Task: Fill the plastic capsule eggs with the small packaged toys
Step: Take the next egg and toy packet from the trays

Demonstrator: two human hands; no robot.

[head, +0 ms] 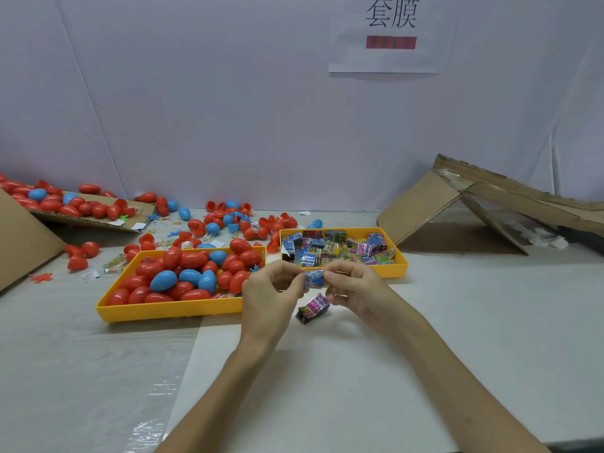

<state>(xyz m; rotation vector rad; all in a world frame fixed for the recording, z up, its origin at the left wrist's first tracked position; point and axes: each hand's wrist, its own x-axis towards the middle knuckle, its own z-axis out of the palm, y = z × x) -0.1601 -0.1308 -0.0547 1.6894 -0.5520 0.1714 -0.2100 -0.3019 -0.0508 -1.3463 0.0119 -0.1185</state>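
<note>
Crinkly blue film wrapped the small packaged toy (pixel 314 278), pinched by its ends between the left hand (pixel 271 289) and the right hand (pixel 351 287). It looked light, soft and a little slippery, so the sealed edges were probably the surest hold. The capsule eggs (pixel 183 279) lay in a yellow tray (pixel 170 313) just left of the hands.

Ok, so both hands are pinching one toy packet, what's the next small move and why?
Probably free your left hand and reach to the egg tray beside it for an egg. Both hands pinch the blue packet, neither holds an egg, and the right hand alone could hold the packet.
</note>
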